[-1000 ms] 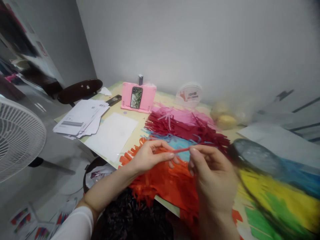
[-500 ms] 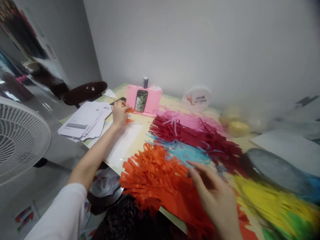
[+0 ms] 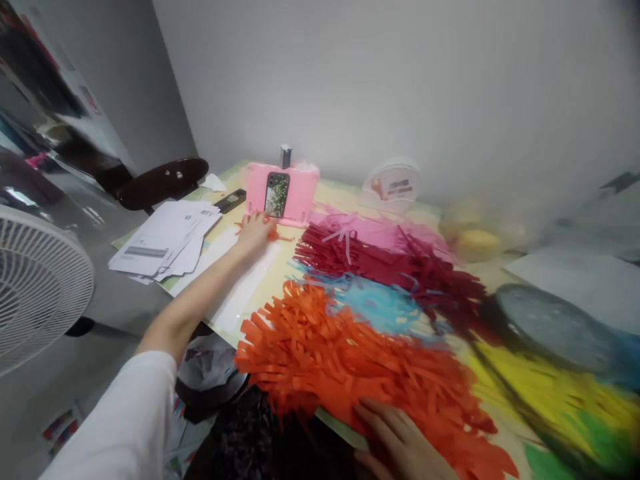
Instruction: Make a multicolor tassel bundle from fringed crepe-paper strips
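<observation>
My left hand reaches across the table and lies palm down over small orange paper scraps, fingers spread, just in front of a pink tablet case. Under its forearm is a white sheet. Close to me, my right hand rests with fingers stretched out on the near edge of a fringed orange paper pile. Behind that pile lie blue, dark red and pink paper fringes.
A phone leans on the pink case. Papers overhang the table's left side, near a white fan. Yellow fringe and a blurred grey round object lie right. A clear container stands by the wall.
My left hand has lowered and moved slightly right, its fingers now spread over the orange scraps. The right hand has come down toward me onto the orange fringe's near edge.
</observation>
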`<state>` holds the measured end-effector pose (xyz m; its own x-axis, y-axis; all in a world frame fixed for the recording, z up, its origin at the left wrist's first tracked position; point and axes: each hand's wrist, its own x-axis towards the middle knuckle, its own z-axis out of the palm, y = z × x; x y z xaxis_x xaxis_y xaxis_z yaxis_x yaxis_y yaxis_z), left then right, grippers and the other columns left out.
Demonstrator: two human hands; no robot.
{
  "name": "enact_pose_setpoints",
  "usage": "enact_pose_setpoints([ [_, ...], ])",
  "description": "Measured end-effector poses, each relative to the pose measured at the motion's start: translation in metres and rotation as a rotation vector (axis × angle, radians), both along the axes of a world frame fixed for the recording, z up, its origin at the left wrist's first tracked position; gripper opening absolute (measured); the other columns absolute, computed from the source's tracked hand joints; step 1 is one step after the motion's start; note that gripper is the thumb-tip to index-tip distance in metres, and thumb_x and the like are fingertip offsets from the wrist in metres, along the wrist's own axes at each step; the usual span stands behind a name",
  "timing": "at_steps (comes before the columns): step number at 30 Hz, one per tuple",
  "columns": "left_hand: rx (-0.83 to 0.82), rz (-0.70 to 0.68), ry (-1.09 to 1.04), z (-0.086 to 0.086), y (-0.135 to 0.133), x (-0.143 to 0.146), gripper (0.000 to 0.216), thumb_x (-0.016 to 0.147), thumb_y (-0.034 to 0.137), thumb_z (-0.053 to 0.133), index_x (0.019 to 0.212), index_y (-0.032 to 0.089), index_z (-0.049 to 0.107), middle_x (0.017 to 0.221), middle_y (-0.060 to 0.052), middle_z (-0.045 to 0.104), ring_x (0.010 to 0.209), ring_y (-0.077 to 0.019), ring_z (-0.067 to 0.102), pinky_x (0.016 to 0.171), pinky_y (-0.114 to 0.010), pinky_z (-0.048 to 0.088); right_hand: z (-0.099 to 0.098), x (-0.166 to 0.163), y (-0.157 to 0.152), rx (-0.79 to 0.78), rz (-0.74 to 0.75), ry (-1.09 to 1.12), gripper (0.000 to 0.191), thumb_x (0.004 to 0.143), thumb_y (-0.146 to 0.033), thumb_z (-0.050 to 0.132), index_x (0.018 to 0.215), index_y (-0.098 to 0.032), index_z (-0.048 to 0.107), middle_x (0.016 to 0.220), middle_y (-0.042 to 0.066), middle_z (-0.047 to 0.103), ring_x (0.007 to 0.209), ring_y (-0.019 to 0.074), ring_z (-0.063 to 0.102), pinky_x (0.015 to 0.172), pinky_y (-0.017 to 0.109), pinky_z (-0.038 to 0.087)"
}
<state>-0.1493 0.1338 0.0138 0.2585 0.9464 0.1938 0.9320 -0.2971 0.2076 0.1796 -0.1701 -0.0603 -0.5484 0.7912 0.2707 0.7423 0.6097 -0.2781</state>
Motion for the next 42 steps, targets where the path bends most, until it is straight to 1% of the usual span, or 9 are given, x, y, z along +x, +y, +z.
enact_pose_setpoints([
  [2,0.047,-0.062,-0.072,0.011,-0.042,0.021,0.046,0.088,0.007,0.046,0.132,0.015,0.057,0.137,-0.018,0.053,0.13,-0.0305,0.041,0.11,-0.051,0.026,-0.008,0.0,-0.002,0.073,-0.014,-0.014,0.03,0.095,-0.034,0.052,0.111,-0.02,0.072,0.106,0.011,0.076,0.09,0.0244,0.074,0.075,0.033,0.063],
  [3,0.034,-0.168,-0.126,0.015,-0.069,0.034,0.045,0.089,0.006,0.042,0.129,0.016,0.059,0.13,-0.016,0.058,0.125,-0.0281,0.047,0.109,-0.048,0.031,-0.012,0.0,-0.003,0.095,-0.036,-0.009,0.031,0.097,-0.031,0.047,0.109,-0.018,0.072,0.104,0.012,0.076,0.089,0.0241,0.074,0.075,0.034,0.063],
  [6,-0.173,-0.685,-0.199,0.018,-0.156,0.074,0.037,0.094,0.015,0.04,0.123,0.02,0.063,0.117,-0.009,0.068,0.111,-0.021,0.06,0.1,-0.034,0.044,-0.014,-0.002,-0.006,0.038,-0.093,0.024,0.032,0.099,-0.022,0.041,0.106,-0.018,0.072,0.103,0.012,0.075,0.089,0.0224,0.073,0.079,0.033,0.061],
  [8,-0.34,-0.921,-0.157,0.011,-0.202,0.095,0.028,0.097,0.025,0.044,0.113,0.018,0.066,0.108,-0.007,0.071,0.101,-0.0195,0.065,0.091,-0.029,0.049,-0.009,-0.003,-0.007,-0.055,-0.115,0.064,0.03,0.097,-0.018,0.043,0.107,-0.02,0.072,0.103,0.01,0.075,0.09,0.0206,0.073,0.08,0.032,0.06],
  [11,-0.42,-0.868,-0.056,-0.006,-0.234,0.112,0.027,0.094,0.036,0.056,0.104,0.014,0.067,0.102,-0.011,0.071,0.095,-0.023,0.067,0.083,-0.03,0.052,0.001,-0.006,-0.006,-0.13,-0.158,0.11,0.03,0.096,-0.015,0.042,0.099,-0.021,0.071,0.095,0.008,0.074,0.084,0.0191,0.071,0.076,0.031,0.059],
  [16,-0.485,-0.712,-0.032,-0.018,-0.228,0.118,0.031,0.087,0.043,0.065,0.092,0.013,0.067,0.095,-0.011,0.07,0.088,-0.0243,0.067,0.076,-0.031,0.051,0.009,-0.011,0.0,-0.136,-0.194,0.158,0.03,0.098,-0.02,0.04,0.084,-0.02,0.067,0.082,0.006,0.07,0.075,0.0191,0.068,0.069,0.031,0.055],
  [27,-0.548,-0.672,-0.152,-0.021,-0.222,0.12,0.028,0.091,0.04,0.061,0.093,0.014,0.072,0.091,-0.008,0.072,0.086,-0.0213,0.066,0.076,-0.028,0.048,0.013,-0.008,0.008,-0.273,-0.238,0.28,0.031,0.098,-0.029,0.045,0.079,-0.021,0.067,0.08,0.005,0.071,0.075,0.0194,0.068,0.071,0.031,0.054],
  [37,-0.431,-0.58,-0.063,-0.025,-0.224,0.123,0.015,0.091,0.02,0.054,0.086,0.016,0.067,0.09,-0.007,0.07,0.088,-0.0207,0.065,0.077,-0.029,0.049,0.017,-0.012,0.01,-0.136,-0.313,0.284,0.035,0.101,-0.035,0.042,0.08,-0.021,0.066,0.079,0.006,0.072,0.072,0.0198,0.068,0.067,0.032,0.054],
  [42,-0.358,-0.527,-0.057,-0.022,-0.226,0.123,0.013,0.092,0.02,0.052,0.085,0.017,0.063,0.089,-0.006,0.069,0.087,-0.0191,0.063,0.078,-0.028,0.049,0.02,-0.041,-0.017,0.068,-0.304,0.272,0.024,0.098,-0.028,0.049,0.109,-0.016,0.067,0.108,0.013,0.073,0.101,0.0259,0.067,0.091,0.041,0.053],
])
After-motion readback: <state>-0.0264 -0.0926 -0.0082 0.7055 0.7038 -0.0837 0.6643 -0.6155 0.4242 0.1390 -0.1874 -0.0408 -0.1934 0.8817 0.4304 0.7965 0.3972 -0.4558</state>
